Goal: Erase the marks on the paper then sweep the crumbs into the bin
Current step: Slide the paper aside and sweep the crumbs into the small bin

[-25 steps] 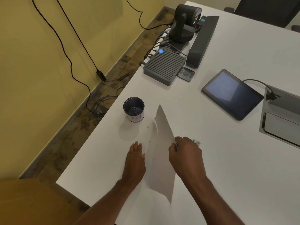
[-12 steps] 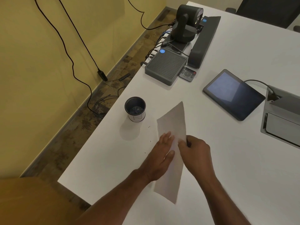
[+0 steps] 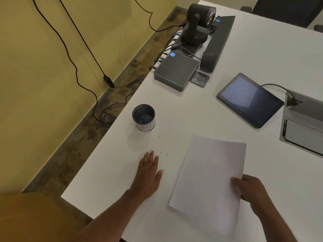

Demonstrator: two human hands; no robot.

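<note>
A white sheet of paper [image 3: 209, 179] lies nearly flat on the white table [image 3: 201, 116], and my right hand [image 3: 248, 191] pinches its right edge. My left hand [image 3: 148, 170] rests flat on the table to the left of the sheet, fingers straight. Small dark eraser crumbs [image 3: 163, 153] lie scattered on the table between my left fingertips and the bin. The bin [image 3: 143, 117] is a small dark cup with a white wrap, standing upright further back near the table's left edge. No eraser is visible.
At the back stand a grey ribbed box [image 3: 176, 71], a conference camera [image 3: 197, 25], a dark speaker bar [image 3: 216, 44] and a small remote [image 3: 200, 79]. A tablet [image 3: 249, 99] lies right of centre, a grey cable box [image 3: 304, 121] further right. Cables trail on the floor.
The paper, held up on edge a second ago, has been laid down and moved to the right by my right hand. My left hand left the sheet and now lies flat on the table.
</note>
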